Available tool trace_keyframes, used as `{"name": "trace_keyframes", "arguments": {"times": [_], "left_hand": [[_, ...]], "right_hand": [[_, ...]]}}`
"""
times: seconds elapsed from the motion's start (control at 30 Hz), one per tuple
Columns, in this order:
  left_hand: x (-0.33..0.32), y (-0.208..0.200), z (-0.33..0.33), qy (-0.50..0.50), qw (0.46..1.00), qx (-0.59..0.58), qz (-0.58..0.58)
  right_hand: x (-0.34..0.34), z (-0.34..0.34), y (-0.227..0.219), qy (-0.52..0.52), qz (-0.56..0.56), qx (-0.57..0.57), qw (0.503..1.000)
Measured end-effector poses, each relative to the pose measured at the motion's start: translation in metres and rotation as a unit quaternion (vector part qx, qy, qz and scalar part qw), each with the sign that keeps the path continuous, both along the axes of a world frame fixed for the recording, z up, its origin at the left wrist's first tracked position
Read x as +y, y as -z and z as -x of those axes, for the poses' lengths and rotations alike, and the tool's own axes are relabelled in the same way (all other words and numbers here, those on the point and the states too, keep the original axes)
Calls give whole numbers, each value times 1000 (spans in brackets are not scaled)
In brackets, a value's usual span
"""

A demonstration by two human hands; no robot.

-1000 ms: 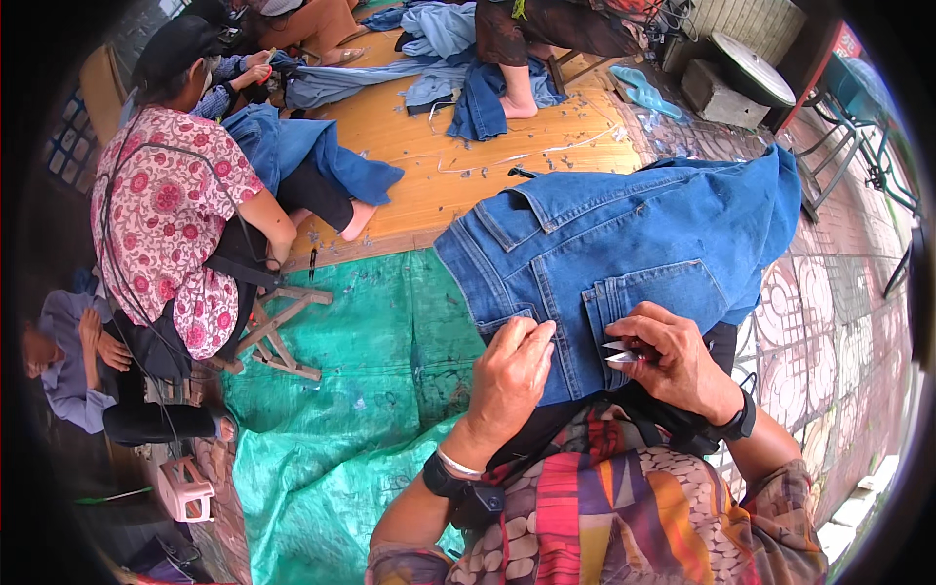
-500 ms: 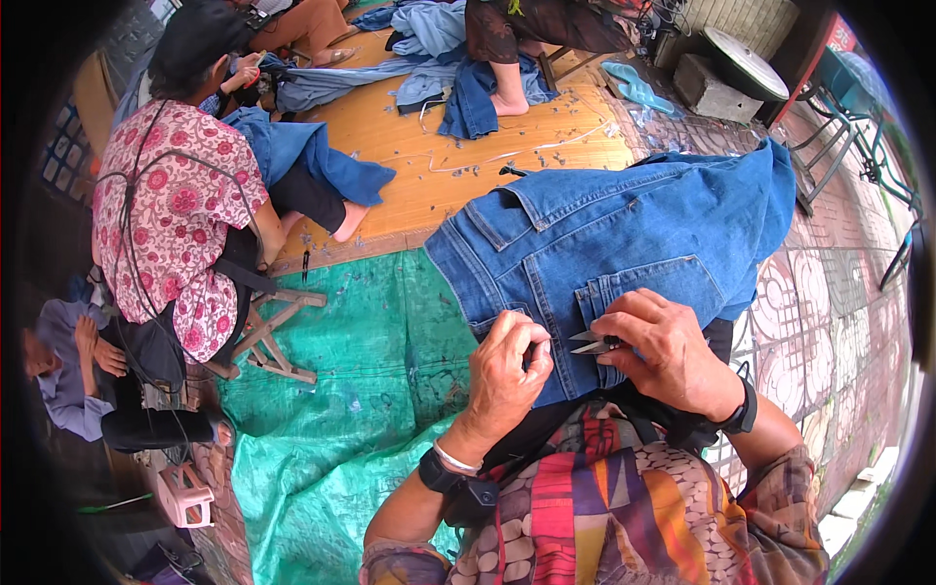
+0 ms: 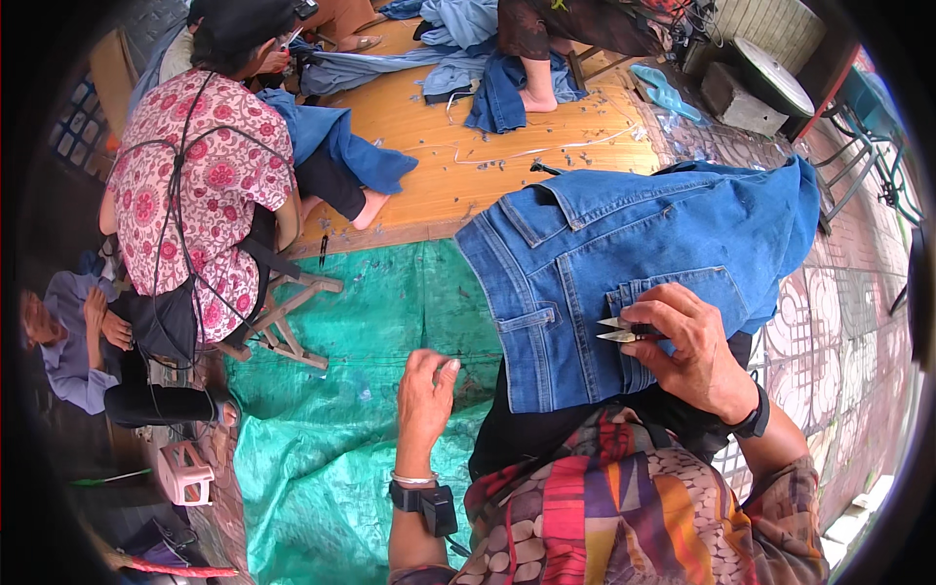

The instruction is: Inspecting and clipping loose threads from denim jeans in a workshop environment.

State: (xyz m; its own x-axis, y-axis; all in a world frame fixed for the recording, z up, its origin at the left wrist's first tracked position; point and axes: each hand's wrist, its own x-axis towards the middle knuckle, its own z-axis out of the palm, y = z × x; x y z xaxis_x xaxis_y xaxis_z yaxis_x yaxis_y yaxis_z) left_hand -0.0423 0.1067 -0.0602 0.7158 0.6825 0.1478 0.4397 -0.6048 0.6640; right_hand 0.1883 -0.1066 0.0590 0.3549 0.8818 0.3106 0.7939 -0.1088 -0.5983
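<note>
Clamping snips (image 3: 638, 331) above jeans (image 3: 634, 249) is your right hand (image 3: 684, 346); your left hand (image 3: 425, 400) hovers over green sheeting (image 3: 366, 312), grip unclear.

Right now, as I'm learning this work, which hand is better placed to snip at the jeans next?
Likely the right hand: it holds thread snips, opened, over the jeans. The left hand is off the jeans, above the green tarp.

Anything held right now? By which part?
Right grip: small snips, held behind the parted blades, which point left. Left grip: no held thing visible.
</note>
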Motion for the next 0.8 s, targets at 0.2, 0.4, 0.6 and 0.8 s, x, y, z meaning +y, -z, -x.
{"name": "trace_keyframes", "arguments": {"times": [0.2, 0.4, 0.6, 0.8], "left_hand": [[-17, -26, -46, 16, 942, -165, 291], [-28, -36, -63, 28, 893, -254, 370], [-35, -48, -62, 63, 951, -273, 134], [-41, -58, -65, 71, 966, -249, 20]], "right_hand": [[11, 6, 6, -31, -12, 6, 999], [28, 10, -3, -32, -3, 106, 994], [56, 15, 5, -65, -22, 138, 988], [74, 25, 17, -81, -31, 117, 989]]}}
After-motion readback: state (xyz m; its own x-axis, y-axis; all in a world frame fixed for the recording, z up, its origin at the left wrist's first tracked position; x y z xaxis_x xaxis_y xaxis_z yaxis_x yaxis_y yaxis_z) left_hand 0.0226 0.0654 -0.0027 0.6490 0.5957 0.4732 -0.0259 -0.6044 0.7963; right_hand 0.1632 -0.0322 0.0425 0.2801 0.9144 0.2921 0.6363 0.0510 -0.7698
